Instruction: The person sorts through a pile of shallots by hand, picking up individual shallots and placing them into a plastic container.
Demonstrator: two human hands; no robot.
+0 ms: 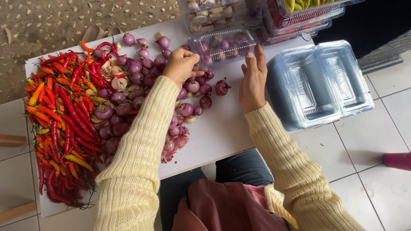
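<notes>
My left hand (pixel 182 65) is closed over several purple shallots at the top of the shallot pile (pixel 141 92) on the white board (pixel 222 128). My right hand (pixel 252 79) is flat with fingers apart, holding nothing, resting on the board next to a clear plastic box (pixel 222 45) partly filled with shallots. A single shallot (pixel 221 87) lies between both hands. Both arms wear cream knitted sleeves.
A heap of red and orange chillies (pixel 60 124) covers the board's left side. A stack of empty clear plastic boxes (pixel 319 83) sits at the right. More filled boxes (pixel 295 17) stand at the top. White floor tiles (pixel 368 145) lie at the right.
</notes>
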